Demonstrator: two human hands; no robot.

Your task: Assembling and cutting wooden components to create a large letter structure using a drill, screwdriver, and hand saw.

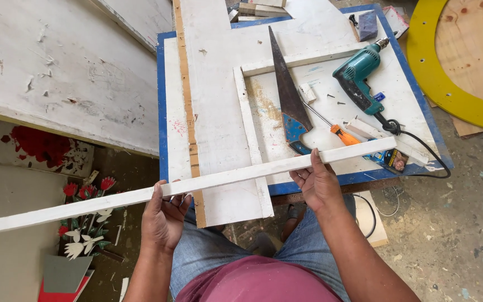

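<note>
White-painted, a long wooden strip [197,187] lies across both hands, level above the near edge of the blue-rimmed worktop [162,100]. Left hand [163,215] curls its grip around the strip from below, fingers over the top edge. Right hand [320,182] grips it farther along, thumb on the upper edge. Beyond the strip on the worktop lie a handsaw [287,95], an orange-handled screwdriver [336,130] and a teal drill [359,75] inside a white wooden frame [250,131].
</note>
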